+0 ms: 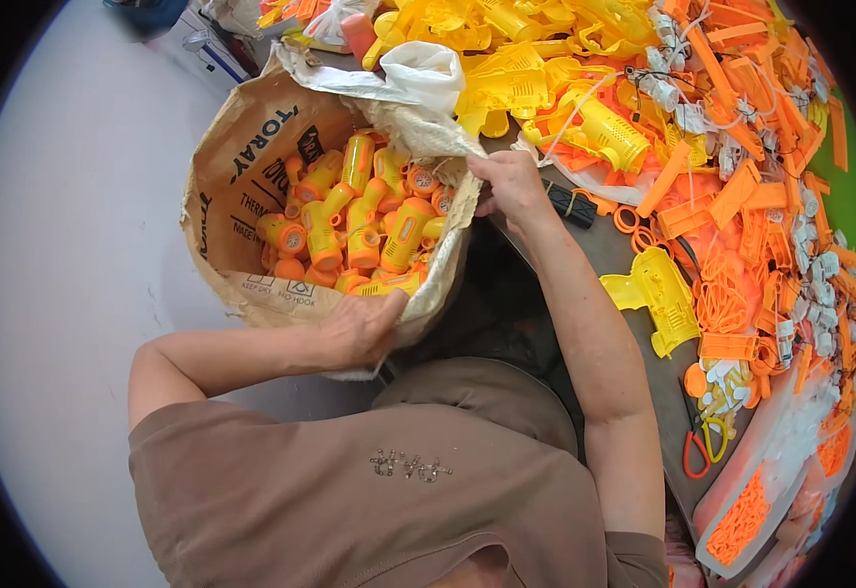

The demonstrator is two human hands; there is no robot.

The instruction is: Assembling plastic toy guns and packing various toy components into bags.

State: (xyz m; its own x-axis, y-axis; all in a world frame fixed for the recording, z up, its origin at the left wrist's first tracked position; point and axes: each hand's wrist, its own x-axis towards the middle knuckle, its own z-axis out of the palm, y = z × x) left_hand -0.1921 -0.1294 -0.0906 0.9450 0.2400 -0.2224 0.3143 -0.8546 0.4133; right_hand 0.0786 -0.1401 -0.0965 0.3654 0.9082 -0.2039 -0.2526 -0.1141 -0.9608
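A large sack [214, 167], brown paper inside and white woven cloth outside, stands open in front of me, left of the table. Several yellow-and-orange toy hair dryers [322, 230] lie heaped inside it. My left hand [361, 328] is closed on the sack's near rim, fingers partly hidden. At the right side, my right hand [514, 186] pinches the rim between thumb and fingers. A crumpled white fold [423, 73] of the sack flops over its far edge.
The dark table [604, 240] at right carries piled yellow plastic shells [516, 83] and orange plastic parts [741, 127]. A single yellow shell half [665, 306] and scissors [707, 446] lie near its edge. A clear tub of small orange pieces [738, 519] sits lower right.
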